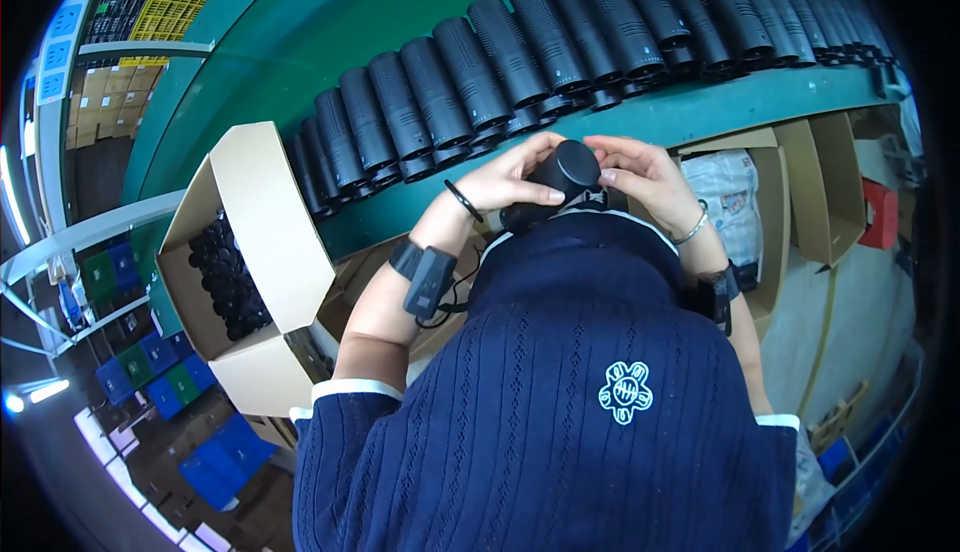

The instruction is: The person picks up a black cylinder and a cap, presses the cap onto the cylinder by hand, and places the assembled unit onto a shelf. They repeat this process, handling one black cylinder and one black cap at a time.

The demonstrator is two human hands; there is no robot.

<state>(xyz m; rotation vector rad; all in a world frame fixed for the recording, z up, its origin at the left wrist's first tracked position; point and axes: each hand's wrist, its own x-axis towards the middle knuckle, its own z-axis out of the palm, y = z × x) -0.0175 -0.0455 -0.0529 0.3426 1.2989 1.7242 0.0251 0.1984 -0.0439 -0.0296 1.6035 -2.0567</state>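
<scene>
Both my hands are raised in front of my chest, around a black cylindrical part (577, 165) with a smooth, flat round end. My left hand (512, 180) grips its left side, the thumb lying across the front and the fingers behind. On the right side my right hand (640, 174) has its thumb and curled fingers against the part's edge. My shirt collar hides the lower end of the part. Just beyond my hands, a long row of black tubular housings (505, 52) with perforated upper walls leans on the green bench (420, 202).
At the left an open cardboard box (275, 222) contains many small black round pieces (228, 277). To the right stand a carton with a pale plastic bag (722, 202), another cardboard box (830, 192) and a red box (879, 214). Blue bins (225, 462) lie beyond the metal frame at left.
</scene>
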